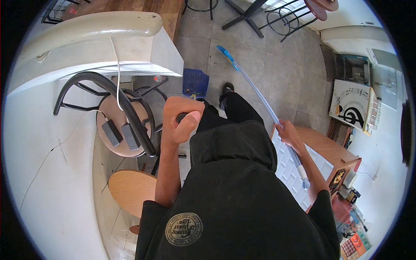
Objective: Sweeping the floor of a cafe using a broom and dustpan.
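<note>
My left hand (182, 119) is closed in a fist around a dark upright handle, whose end shows by the thumb. Below it on the floor is a blue dustpan (196, 81) with specks in it, in line with that handle; most of the shaft is hidden behind my fist. My right hand (287, 132) grips the long pale-blue stick of a broom (260, 94). The stick slants from beside my right forearm to the bright blue broom head (225, 54), which is on or near the floor ahead, right of the dustpan.
At left, a black-framed chair (125, 108) carries two dark power adapters (112, 132) with white cords. A white counter (167, 54) juts in beyond it. Table legs (245, 17) stand ahead. A wooden-topped cabinet (316, 143) is close on my right. My shoe (227, 88) is near the dustpan.
</note>
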`<action>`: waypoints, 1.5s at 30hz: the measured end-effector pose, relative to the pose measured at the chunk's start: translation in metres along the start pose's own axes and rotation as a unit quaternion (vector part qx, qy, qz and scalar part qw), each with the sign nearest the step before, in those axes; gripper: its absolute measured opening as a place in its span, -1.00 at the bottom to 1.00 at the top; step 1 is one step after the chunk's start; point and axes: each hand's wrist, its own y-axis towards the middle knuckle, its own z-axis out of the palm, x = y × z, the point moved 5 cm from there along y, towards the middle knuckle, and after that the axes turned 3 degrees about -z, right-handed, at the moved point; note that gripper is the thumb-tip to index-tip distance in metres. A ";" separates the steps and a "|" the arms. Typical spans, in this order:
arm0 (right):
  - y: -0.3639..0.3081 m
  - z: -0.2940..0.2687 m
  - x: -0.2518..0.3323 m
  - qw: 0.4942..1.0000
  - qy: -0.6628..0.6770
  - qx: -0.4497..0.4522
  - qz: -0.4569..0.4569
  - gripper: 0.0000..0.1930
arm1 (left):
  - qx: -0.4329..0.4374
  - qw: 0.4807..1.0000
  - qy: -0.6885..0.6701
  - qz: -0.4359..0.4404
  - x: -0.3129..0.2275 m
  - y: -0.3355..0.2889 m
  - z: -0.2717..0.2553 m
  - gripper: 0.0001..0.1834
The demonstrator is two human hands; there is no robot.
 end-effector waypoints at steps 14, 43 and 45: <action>-0.005 0.003 0.012 0.999 0.042 -0.009 0.010 -0.71 | 0.003 1.000 0.005 -0.004 0.000 0.002 -0.007 -0.75; 0.027 0.035 0.063 0.999 0.036 0.012 -0.013 -0.67 | -0.002 1.000 -0.004 -0.010 0.002 -0.003 -0.012 -0.73; 0.007 0.023 0.067 0.995 0.096 0.029 -0.022 -0.69 | -0.007 1.000 -0.002 -0.006 0.003 -0.002 -0.012 -0.74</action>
